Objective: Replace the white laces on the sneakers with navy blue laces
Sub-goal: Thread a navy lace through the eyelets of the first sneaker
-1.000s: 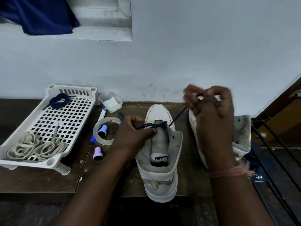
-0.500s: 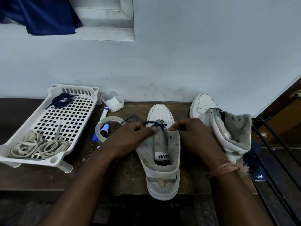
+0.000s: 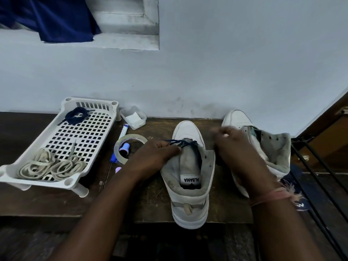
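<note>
Fingers of my left hand still pinch navy lace at sneaker; right hand blurred, grip unclear, back from high pull: lacing barely begun.

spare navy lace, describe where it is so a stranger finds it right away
Find the white slotted tray at the left of the wooden bench. The spare navy lace lies coiled in its far corner by the wall. It is dark and small; the pale old laces are heaped at the near end.

Tape roll on wooden bench, blue marker beside it, small clear box, blue cloth on ledge
</note>
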Motion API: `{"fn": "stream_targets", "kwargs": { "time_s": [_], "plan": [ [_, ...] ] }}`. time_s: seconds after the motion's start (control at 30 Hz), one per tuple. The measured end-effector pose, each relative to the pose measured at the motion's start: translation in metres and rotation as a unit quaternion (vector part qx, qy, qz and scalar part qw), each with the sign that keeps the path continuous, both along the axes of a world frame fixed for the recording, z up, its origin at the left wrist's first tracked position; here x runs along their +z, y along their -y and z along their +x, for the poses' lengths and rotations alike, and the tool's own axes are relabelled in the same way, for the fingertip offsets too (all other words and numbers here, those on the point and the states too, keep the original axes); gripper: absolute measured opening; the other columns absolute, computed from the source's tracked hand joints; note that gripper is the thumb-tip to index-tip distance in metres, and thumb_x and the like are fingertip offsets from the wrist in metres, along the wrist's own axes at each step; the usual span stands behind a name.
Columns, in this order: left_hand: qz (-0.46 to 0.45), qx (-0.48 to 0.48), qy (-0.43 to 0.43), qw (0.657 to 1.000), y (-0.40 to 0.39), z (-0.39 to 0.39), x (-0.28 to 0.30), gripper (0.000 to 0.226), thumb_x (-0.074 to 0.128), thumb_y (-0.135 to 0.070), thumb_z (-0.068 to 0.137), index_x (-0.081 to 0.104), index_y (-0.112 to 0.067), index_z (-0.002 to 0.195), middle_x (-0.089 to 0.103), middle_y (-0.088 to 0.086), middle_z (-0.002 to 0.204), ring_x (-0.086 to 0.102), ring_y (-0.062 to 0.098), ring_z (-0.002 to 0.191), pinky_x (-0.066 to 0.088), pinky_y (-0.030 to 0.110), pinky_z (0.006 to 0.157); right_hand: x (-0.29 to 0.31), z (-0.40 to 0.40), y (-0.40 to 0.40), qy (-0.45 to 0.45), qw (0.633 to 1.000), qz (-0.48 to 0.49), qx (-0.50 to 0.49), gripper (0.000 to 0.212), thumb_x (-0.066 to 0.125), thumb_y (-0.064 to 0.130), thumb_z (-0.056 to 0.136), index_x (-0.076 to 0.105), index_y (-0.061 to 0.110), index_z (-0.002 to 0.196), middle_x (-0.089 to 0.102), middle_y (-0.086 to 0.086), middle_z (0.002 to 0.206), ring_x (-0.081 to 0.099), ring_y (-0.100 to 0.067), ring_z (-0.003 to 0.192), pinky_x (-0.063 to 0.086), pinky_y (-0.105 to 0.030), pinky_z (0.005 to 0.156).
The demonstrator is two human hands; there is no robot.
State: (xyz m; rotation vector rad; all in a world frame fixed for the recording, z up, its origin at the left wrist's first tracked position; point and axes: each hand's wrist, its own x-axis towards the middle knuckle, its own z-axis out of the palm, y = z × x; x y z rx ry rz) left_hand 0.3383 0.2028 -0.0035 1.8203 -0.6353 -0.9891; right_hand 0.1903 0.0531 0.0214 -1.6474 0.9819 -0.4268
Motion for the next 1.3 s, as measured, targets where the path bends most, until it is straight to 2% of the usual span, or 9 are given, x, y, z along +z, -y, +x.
{"fn": "stream_targets", "kwargs": {
  "time_s": [0.1,0.27,0.37,0.5,0.63,0.77,0.9,0.97,1.3],
  "plan": [
    [-0.003,0.003,-0.016,1.000,0.001,-0.001,-0.001,0.036,0.069,-0.041,0.090,0.077,-0.007,0.086,0.076,0.018,0.088,0.066,0.025,0.079,0.055,0.049,0.084,-0.010,0.005,-0.003,-0.104,0.994,0.028,0.026,0.039,0.063,0.055,0.090,0.081,0.022,0.079,0.077,-0.005,0.079,0.074,-0.027,0.082,0.059,-0.048,0.088],
    [-0.021,0.006,-0.009,1.000,0.001,-0.001,-0.004,0.057,0.068,-0.049,0.078,0.068,0.007,0.092,0.068,0.031,0.095,0.059,0.023,0.075,0.049,0.044,0.076,-0.010,0.001,0.003,-0.131,0.986,0.101,0.015,0.074,0.062,0.083,0.058,0.079,0.017,0.088,0.078,-0.005,0.081,0.074,-0.030,0.082,0.056,-0.046,0.091],
    [-0.037,0.007,0.005,0.999,0.002,0.000,-0.004,0.062,0.068,-0.047,0.078,0.063,0.013,0.093,0.063,0.035,0.093,0.055,0.020,0.074,0.043,0.040,0.073,0.000,0.003,0.001,0.033,0.995,0.081,-0.040,0.059,0.070,0.060,0.082,0.056,0.008,0.060,0.051,-0.003,0.055,0.046,-0.018,0.049,0.041,-0.032,0.057],
    [-0.030,0.004,0.012,0.999,0.000,0.004,-0.005,0.067,0.067,-0.052,0.073,0.061,0.012,0.093,0.064,0.028,0.084,0.053,0.020,0.075,0.042,0.039,0.073,0.019,-0.001,-0.002,0.305,0.938,-0.012,-0.163,0.045,0.075,0.023,0.087,0.042,0.007,0.062,0.036,-0.013,0.059,0.031,-0.022,0.054,0.030,-0.028,0.051],
    [-0.031,-0.004,0.004,1.000,0.001,0.006,-0.008,0.060,0.067,-0.049,0.077,0.060,0.010,0.086,0.061,0.013,0.079,0.051,0.021,0.074,0.041,0.037,0.073,0.003,0.001,0.002,0.149,0.983,-0.038,-0.099,0.009,0.068,0.005,0.084,0.060,0.008,0.084,0.062,-0.015,0.074,0.053,-0.020,0.053,0.044,-0.029,0.051],
    [-0.043,0.000,-0.053,0.998,0.001,0.002,-0.005,0.064,0.072,-0.052,0.076,0.064,0.009,0.094,0.070,0.031,0.094,0.059,0.028,0.081,0.045,0.041,0.079,-0.020,0.006,-0.001,-0.042,0.996,0.079,0.022,0.021,0.076,0.041,0.083,0.080,0.021,0.090,0.077,-0.014,0.088,0.074,-0.036,0.083,0.062,-0.055,0.079],
    [-0.033,0.027,-0.132,0.990,-0.002,0.001,-0.004,0.038,0.064,-0.039,0.097,0.075,-0.003,0.100,0.076,0.016,0.104,0.071,0.032,0.097,0.049,0.042,0.089,-0.023,0.005,0.002,-0.032,0.995,0.091,0.031,0.011,0.077,0.027,0.088,0.079,0.017,0.084,0.076,-0.017,0.089,0.069,-0.032,0.076,0.061,-0.047,0.074],
    [-0.030,0.050,-0.192,0.980,-0.004,0.004,-0.005,0.037,0.067,-0.050,0.092,0.070,-0.013,0.094,0.067,0.009,0.105,0.057,0.032,0.088,0.040,0.041,0.075,-0.027,0.005,0.001,-0.049,0.997,0.042,0.045,0.016,0.077,0.027,0.089,0.075,0.014,0.080,0.076,-0.012,0.082,0.065,-0.022,0.070,0.056,-0.038,0.067],
    [-0.037,0.087,-0.191,0.977,-0.011,0.016,-0.003,0.038,0.073,-0.040,0.088,0.075,-0.007,0.107,0.065,0.029,0.124,0.067,0.040,0.106,0.048,0.049,0.099,-0.008,0.016,-0.020,0.006,0.989,-0.137,-0.063,0.029,0.042,0.024,0.097,0.041,0.015,0.069,0.049,-0.001,0.067,0.041,-0.017,0.064,0.035,-0.035,0.060]
  ]
}}
